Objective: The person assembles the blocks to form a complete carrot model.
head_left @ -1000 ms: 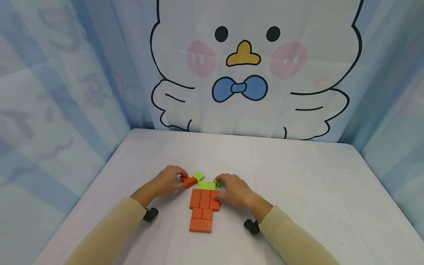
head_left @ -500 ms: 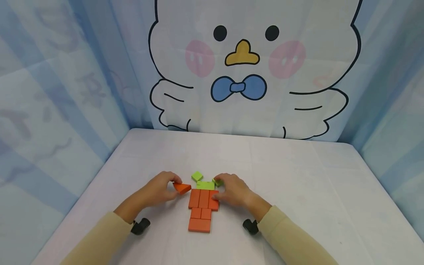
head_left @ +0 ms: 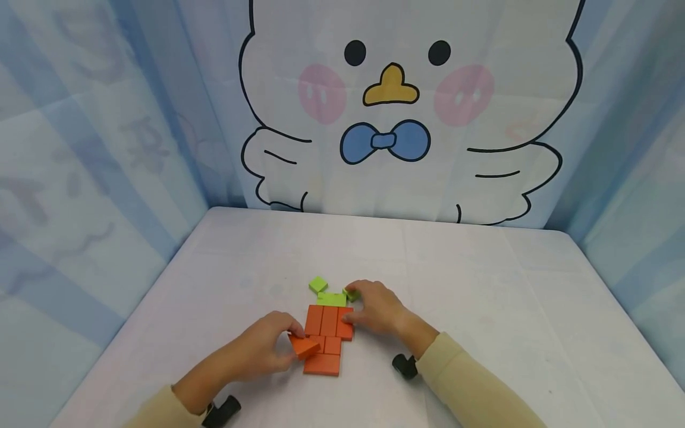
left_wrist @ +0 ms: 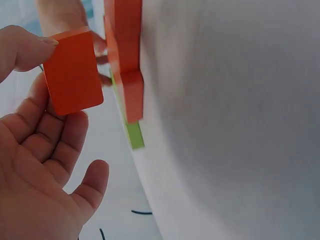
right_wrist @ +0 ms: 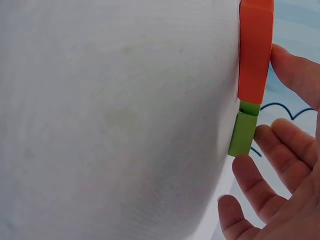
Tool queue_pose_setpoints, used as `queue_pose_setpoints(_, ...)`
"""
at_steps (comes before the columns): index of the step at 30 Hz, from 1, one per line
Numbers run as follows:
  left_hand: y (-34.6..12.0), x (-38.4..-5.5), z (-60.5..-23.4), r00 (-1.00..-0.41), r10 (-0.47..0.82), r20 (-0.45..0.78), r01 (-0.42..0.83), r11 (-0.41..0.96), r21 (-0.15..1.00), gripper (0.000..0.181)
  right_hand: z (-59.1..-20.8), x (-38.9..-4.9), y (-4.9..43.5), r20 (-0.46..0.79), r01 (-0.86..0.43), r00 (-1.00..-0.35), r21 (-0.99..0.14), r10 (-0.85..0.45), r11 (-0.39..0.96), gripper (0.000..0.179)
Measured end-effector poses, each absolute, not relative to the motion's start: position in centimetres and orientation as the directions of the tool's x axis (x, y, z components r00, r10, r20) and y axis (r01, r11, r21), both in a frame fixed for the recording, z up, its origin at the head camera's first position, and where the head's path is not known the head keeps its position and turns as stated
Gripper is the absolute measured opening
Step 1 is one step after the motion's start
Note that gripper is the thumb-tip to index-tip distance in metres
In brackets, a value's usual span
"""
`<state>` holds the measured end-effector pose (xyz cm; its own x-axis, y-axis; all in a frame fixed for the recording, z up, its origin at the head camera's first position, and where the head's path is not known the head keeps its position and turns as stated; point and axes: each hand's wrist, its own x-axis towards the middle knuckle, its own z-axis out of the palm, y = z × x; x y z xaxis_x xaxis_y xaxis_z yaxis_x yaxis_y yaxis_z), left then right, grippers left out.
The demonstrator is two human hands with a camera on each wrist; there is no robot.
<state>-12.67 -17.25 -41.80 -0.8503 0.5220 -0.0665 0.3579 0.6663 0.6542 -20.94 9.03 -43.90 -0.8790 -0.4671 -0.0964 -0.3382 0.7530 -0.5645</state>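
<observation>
My left hand (head_left: 259, 351) pinches an orange triangular block (head_left: 304, 346) between thumb and fingers. It is raised over the lower left side of a flat figure of orange blocks (head_left: 329, 321). In the left wrist view the held block (left_wrist: 75, 72) turns a rectangular face to the camera. My right hand (head_left: 381, 308) stays at the figure's upper right, its fingers loosely bent. Its thumb (right_wrist: 287, 65) touches an orange block (right_wrist: 256, 55), and its fingertips lie at a small green block (right_wrist: 243, 134). A notched green block (head_left: 332, 299) tops the orange ones.
Another small green block (head_left: 318, 285) lies tilted at the figure's upper left. The figure lies on a white-covered table (head_left: 481, 309). A curtain (head_left: 390, 184) with a cartoon bird hangs behind the table's far edge. Each wrist carries a black camera (head_left: 405, 366).
My left hand has drawn the orange triangular block away from the green pieces, first leftward, then toward me and over the figure's lower part. My right hand has barely moved.
</observation>
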Motion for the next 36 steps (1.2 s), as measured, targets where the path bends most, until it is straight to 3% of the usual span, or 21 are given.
queue_pose_setpoints(10,-15.7,-11.0,-42.4,-0.787,0.607,-0.11,0.391,0.629,0.672,0.024,-43.9,-21.0,9.0,-0.095,-0.338,-0.879,-0.567,-0.467,0.751,0.057)
queue_pose_setpoints(17,-14.9,-10.4,-43.3,-0.753,0.656,-0.043,0.483,0.597,0.64,0.025,-44.0,-21.0,9.1,-0.092,-0.335,-0.882,-0.569,-0.463,0.751,0.058)
queue_pose_setpoints(36,-13.8,-9.9,-43.2,-0.791,0.604,-0.103,0.475,0.71,0.52,0.023,-44.0,-21.1,9.1,-0.08,-0.346,-0.879,-0.571,-0.47,0.744,0.057)
